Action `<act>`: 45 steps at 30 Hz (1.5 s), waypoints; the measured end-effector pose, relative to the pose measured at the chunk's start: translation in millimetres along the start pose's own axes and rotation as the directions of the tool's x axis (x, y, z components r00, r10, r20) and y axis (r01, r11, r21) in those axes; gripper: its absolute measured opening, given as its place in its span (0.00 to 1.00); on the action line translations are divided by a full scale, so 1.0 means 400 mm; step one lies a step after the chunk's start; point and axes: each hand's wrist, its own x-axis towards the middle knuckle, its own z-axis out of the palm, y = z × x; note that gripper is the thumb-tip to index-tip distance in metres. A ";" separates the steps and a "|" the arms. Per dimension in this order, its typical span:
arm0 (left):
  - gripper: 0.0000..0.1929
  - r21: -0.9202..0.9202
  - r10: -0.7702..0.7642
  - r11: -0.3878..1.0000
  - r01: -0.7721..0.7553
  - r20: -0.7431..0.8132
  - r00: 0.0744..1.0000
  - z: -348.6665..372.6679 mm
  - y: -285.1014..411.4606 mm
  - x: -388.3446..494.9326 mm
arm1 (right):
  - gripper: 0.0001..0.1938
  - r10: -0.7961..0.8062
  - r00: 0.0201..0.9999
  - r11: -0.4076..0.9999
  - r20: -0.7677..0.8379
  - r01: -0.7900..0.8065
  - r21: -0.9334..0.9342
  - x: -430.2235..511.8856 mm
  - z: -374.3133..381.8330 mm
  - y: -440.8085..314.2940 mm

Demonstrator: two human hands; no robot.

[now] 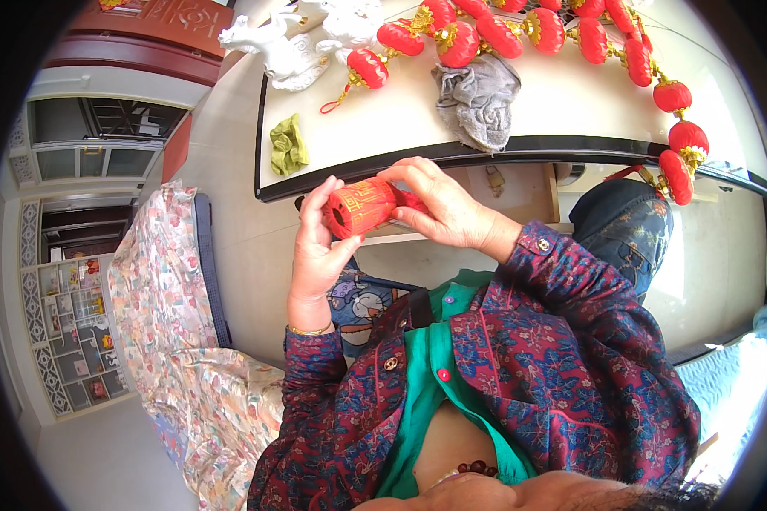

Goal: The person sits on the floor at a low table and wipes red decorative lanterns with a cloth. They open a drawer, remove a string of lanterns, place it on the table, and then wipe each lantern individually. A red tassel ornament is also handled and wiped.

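Note:
Both hands meet in front of my chest, beside the near edge of a white table (383, 121) with a black rim. My left hand (316, 236) supports the outer end of a small red cylindrical lantern (360, 205) with gold patterns, whose dark round opening faces left. My right hand (438, 207) grips its other end, where more red material shows under the fingers. Past the hands, a string of red and gold lanterns (546, 30) runs over the table and hangs off its right side. A crumpled grey cloth (476, 99) lies near the table's front edge.
White ceramic animal figurines (287, 54) stand at the table's back left, with a folded green cloth (287, 145) nearer its left corner. Below the tabletop is a drawer (530, 185) with a padlock (495, 179) in it. A sofa with a floral cover (166, 281) is at the left.

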 end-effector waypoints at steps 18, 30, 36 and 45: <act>0.45 0.003 0.014 1.000 -0.014 0.015 1.000 0.024 0.007 -0.013 | 0.02 0.462 0.880 0.664 -0.113 -0.259 0.702 0.019 -0.020 0.042; 0.39 -0.126 -0.003 0.992 -0.018 -0.164 0.986 0.002 0.041 0.011 | 0.25 0.061 0.996 0.955 -0.060 -0.076 -0.286 0.028 -0.093 0.004; 0.36 -0.124 -0.063 0.991 0.046 -0.140 0.988 0.052 0.044 0.033 | 0.24 -0.007 0.999 1.000 -0.054 0.007 0.005 0.007 -0.004 -0.036; 0.25 -0.135 -0.104 0.989 0.065 -0.302 0.948 0.029 0.047 0.058 | 0.13 0.000 0.999 0.950 -0.036 -0.012 -0.312 0.008 -0.032 -0.003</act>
